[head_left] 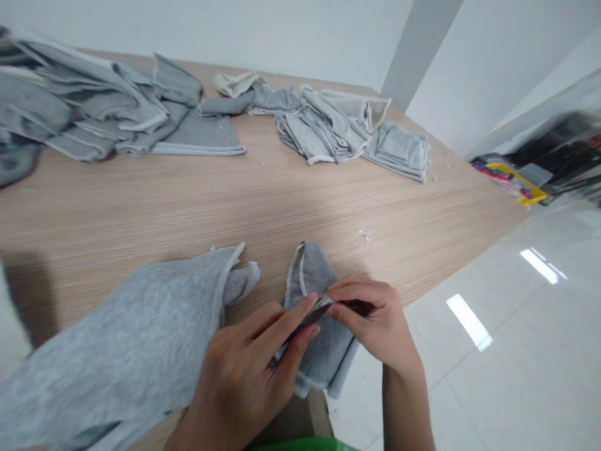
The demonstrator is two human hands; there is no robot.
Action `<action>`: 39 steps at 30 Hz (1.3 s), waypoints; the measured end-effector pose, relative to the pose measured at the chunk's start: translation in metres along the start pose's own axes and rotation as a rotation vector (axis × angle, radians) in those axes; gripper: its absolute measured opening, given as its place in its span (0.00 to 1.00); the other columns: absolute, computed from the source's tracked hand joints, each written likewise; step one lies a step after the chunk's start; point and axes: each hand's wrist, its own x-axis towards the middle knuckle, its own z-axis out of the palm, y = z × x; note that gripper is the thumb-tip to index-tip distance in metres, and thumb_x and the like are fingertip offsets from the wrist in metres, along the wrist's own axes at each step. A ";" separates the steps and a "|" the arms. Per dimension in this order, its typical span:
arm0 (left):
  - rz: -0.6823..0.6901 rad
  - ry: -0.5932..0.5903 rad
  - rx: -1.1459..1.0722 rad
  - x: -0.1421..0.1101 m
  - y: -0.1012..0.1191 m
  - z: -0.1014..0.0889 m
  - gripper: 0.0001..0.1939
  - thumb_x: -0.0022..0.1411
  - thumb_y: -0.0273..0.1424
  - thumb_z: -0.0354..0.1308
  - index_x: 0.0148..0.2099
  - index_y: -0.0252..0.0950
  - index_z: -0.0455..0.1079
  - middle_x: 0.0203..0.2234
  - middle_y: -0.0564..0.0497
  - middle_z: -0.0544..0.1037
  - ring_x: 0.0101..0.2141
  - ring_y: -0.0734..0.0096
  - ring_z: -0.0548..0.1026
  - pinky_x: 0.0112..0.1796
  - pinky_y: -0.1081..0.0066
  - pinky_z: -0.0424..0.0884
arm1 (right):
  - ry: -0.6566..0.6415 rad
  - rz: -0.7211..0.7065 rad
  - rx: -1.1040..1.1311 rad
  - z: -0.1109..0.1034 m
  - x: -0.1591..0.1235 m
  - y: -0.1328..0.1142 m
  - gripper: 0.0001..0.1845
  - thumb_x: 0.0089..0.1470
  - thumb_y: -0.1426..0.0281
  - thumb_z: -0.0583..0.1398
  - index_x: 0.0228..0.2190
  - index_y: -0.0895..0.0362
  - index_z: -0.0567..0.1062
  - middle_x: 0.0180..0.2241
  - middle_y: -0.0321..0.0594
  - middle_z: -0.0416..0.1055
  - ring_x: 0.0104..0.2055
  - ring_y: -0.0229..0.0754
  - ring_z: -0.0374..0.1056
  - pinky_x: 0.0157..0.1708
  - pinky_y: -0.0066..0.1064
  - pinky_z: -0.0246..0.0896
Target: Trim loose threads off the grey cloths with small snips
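Observation:
Near the table's front edge lies a small grey cloth piece (323, 354) with pale stitched edges, partly hanging over the edge. My left hand (256, 363) is closed on it from the left, thumb and fingertips pinching a fold. From the right, my right hand (370, 313) pinches the same fold, its fingertips almost touching the left ones. A dark strip shows between the fingers; whether it is cloth in shadow or a separate thing I cannot tell. Beside my left hand spreads a larger light grey cloth (136, 338) with a pale edge.
A heap of grey cloths (103, 100) lies at the back left of the wooden table (197, 194). Folded grey cloths (323, 128) stand in stacks at the back right. Beyond the table's right edge are a yellow tray (533, 191) and the tiled floor (493, 376).

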 end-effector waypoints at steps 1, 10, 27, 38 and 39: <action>0.003 0.004 0.005 0.000 0.000 0.000 0.19 0.63 0.28 0.60 0.56 0.38 0.69 0.32 0.53 0.78 0.27 0.77 0.76 0.25 0.77 0.70 | -0.019 -0.002 0.009 -0.001 0.001 0.000 0.04 0.51 0.73 0.66 0.31 0.54 0.83 0.32 0.41 0.79 0.34 0.41 0.74 0.31 0.31 0.70; 0.020 0.009 0.034 -0.002 -0.001 0.002 0.20 0.63 0.26 0.61 0.57 0.38 0.69 0.29 0.55 0.76 0.25 0.79 0.74 0.26 0.76 0.69 | -0.110 0.006 0.053 -0.006 0.003 -0.004 0.05 0.55 0.73 0.64 0.32 0.55 0.82 0.31 0.40 0.78 0.33 0.39 0.73 0.32 0.30 0.67; -0.109 0.004 -0.152 0.001 0.003 0.000 0.17 0.62 0.28 0.61 0.54 0.41 0.71 0.35 0.53 0.80 0.31 0.79 0.78 0.32 0.79 0.74 | -0.049 -0.046 0.057 -0.004 0.002 0.000 0.06 0.52 0.76 0.65 0.32 0.54 0.82 0.32 0.40 0.78 0.35 0.39 0.74 0.33 0.30 0.68; -0.166 -0.020 -0.202 0.001 0.003 0.000 0.18 0.61 0.29 0.62 0.54 0.43 0.71 0.36 0.55 0.80 0.33 0.79 0.78 0.35 0.79 0.74 | 0.006 -0.036 0.047 -0.003 0.000 -0.001 0.07 0.51 0.77 0.66 0.32 0.54 0.83 0.32 0.40 0.79 0.33 0.39 0.74 0.32 0.31 0.68; -0.156 -0.012 -0.195 0.001 0.003 0.000 0.18 0.62 0.29 0.62 0.54 0.42 0.71 0.37 0.54 0.80 0.33 0.79 0.78 0.35 0.80 0.74 | 0.006 -0.034 0.047 -0.003 0.000 0.000 0.07 0.51 0.77 0.66 0.32 0.54 0.83 0.32 0.41 0.79 0.33 0.39 0.74 0.32 0.31 0.68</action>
